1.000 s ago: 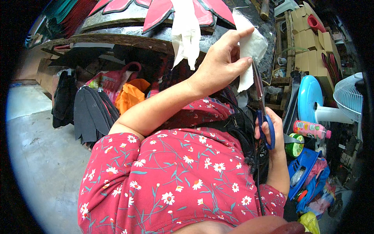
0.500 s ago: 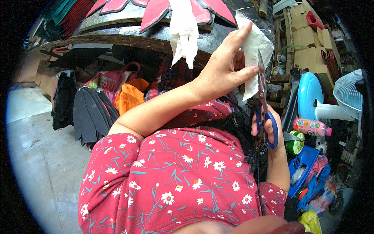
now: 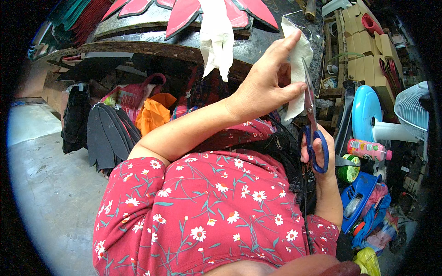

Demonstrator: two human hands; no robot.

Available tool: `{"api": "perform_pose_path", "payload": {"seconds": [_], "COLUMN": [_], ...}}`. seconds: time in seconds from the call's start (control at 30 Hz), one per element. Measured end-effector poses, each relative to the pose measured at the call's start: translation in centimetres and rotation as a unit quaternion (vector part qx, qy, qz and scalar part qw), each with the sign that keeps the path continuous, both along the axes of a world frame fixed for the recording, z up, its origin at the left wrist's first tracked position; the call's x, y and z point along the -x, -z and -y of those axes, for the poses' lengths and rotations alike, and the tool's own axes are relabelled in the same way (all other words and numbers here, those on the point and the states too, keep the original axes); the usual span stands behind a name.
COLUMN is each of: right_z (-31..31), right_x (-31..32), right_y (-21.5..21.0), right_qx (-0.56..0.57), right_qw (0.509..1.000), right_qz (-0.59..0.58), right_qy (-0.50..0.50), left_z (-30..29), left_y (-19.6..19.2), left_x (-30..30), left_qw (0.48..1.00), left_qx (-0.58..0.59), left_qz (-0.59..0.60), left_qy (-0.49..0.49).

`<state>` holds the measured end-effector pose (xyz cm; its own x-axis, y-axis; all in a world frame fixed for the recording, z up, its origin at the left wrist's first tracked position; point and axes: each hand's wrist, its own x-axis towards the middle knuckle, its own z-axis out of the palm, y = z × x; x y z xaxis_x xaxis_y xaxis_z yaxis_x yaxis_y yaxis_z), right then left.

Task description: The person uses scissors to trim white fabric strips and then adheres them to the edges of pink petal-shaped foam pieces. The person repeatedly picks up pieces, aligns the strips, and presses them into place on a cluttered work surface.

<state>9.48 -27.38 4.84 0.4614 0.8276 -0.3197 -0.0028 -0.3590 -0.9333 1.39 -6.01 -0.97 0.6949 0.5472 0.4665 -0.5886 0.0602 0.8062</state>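
Observation:
My left hand is closed on a narrow piece of white cloth, which hangs upright with loose threads at its top. The thumb and fingers grip its left edge. Blue-handled scissors are in my right hand, fingers through the loops. Their blades point up and lie against the cloth near my left thumb; I cannot make out how far they are apart. Another strip of white cloth droops over the edge of the worktable, beside red petal-shaped pieces with dark borders.
Under the table hang a stack of dark grey cut pieces and an orange cloth. To my right stand a blue and white fan, a pink bottle, a blue plastic basket and cardboard boxes. A black cable runs down my front.
The held cloth has turned and looks narrower, its right side drawn in. The scissors have shifted slightly with my right hand. My left hand has barely moved.

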Motion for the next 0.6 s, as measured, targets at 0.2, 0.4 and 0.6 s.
{"api": "perform_pose_path", "payload": {"seconds": [0.2,0.4,0.6], "right_z": [0.0,-1.1,-1.9], "right_x": [-0.5,-1.1,-2.2], "right_y": [0.6,1.3,1.2], "right_qx": [0.01,-0.005,-0.003], "right_qw": [1.0,1.0,0.998], "right_qz": [0.0,0.029,0.064], "right_qy": [0.005,-0.009,-0.022], "left_z": [-0.8,-0.2,-0.5], "left_y": [0.2,0.3,0.7], "left_x": [-0.1,-0.4,-0.8], "left_qw": [0.998,0.999,0.998], "left_qx": [0.047,0.015,-0.017], "left_qz": [-0.038,-0.042,-0.054], "left_qy": [-0.026,-0.011,-0.015]}}
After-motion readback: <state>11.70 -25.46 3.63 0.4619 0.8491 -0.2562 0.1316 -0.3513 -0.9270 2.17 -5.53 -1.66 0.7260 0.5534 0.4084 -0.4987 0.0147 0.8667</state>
